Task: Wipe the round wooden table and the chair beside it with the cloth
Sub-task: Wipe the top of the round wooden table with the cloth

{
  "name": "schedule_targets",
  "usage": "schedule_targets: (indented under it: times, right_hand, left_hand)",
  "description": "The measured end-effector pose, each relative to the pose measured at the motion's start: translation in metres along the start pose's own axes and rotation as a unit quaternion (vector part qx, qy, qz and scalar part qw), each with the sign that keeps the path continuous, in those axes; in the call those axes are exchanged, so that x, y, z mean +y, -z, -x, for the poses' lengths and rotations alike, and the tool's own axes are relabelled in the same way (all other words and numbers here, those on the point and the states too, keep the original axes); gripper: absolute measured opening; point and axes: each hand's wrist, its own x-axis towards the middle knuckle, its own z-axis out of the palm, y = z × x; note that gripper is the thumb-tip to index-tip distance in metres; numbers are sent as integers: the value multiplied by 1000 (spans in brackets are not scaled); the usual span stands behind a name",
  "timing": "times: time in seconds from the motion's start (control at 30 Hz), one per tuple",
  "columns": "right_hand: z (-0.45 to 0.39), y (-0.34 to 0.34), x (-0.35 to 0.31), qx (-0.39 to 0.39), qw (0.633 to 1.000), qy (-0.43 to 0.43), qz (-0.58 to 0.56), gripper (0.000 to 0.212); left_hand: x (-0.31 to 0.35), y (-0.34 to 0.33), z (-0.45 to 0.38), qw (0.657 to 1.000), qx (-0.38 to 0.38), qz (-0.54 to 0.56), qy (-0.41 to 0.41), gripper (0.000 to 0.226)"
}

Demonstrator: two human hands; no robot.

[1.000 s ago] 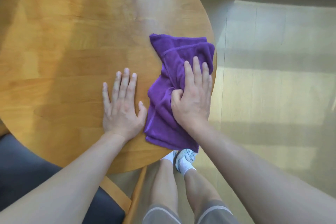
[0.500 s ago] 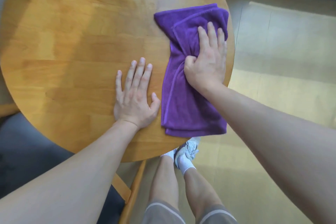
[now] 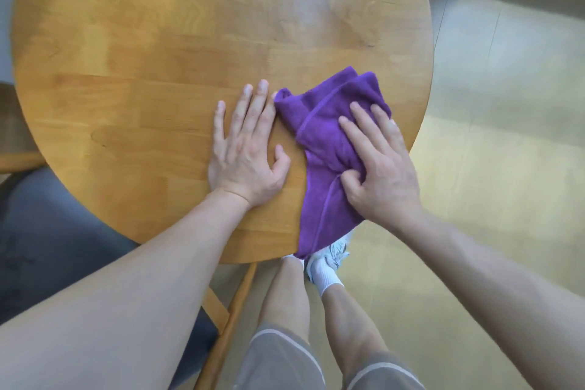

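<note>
**Both hands down on the table, cloth under the right**

I'm looking straight down and my right hand (image 3: 378,165) lies on the purple cloth (image 3: 329,152), fingers stretched forward over it and the thumb tucked into a fold, bunching the fabric against the palm. The cloth sits on the round wooden table (image 3: 177,41) near its right edge, trailing back under my wrist until its tail hangs just off the near rim. Just left of it, my left hand (image 3: 245,149) is planted flat on the bare wood, fingers straight and slightly spread, its index fingertip touching the cloth's far corner. Behind my left forearm I see the chair (image 3: 47,231), dark seat tucked partly under the table.
</note>
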Motion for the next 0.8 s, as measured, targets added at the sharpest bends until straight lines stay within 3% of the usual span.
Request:
schedule_targets:
  times: [0.1,0.23,0.3,0.4,0.53,0.67,0.8]
  right_hand:
    - [-18,5,12,70,993,-95,-31,76]
    - [6,-11,-31,111,968,-221,-43,79]
    - [27,-19,-50,70,979,-188,-24,81]
    - [43,-19,-46,-6,998,-57,14,84]
    - [-1,-2,-24,-54,996,61,29,81]
    - [-76,4,-26,-20,999,43,10,72]
    - [-80,-9,-51,59,996,-69,-25,71]
  left_hand:
    - [0,-1,1,1000,0,0,-2,83]
    - [0,-2,2,1000,1,-3,-2,83]
    - [0,-2,1,1000,5,-4,-4,83]
    - [2,-2,2,1000,9,4,-1,83]
    - [1,0,1,1000,2,5,-5,84]
    - [1,0,2,1000,6,-9,-6,71]
    - [1,0,2,1000,-4,0,-1,73]
